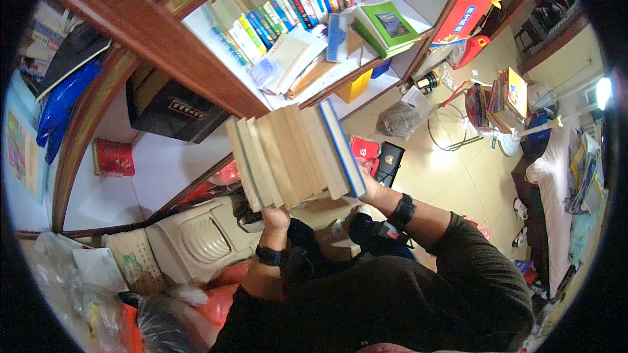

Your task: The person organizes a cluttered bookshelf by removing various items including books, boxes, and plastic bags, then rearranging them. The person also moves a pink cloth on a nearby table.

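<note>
Between my two hands is a row of books (289,157), page edges up, with a blue-covered book (342,149) at its right end. My left hand (275,218) grips the row from below at the lower left; its fingers are hidden under the books. At the right end, my right hand (371,189) holds the row by the blue-covered book, its fingers partly hidden. Just beyond the held books stands a shelf (365,61) with a long row of upright books (294,7), loose papers (289,56) and a stack of green books (387,29).
A brown wooden beam (162,41) runs along the cabinet at left. Below me are a beige plastic stool (206,235) and plastic bags (171,318). On the tiled floor lie red and black boxes (390,162) and a clear bag (405,113); more books (508,100) are stacked at right.
</note>
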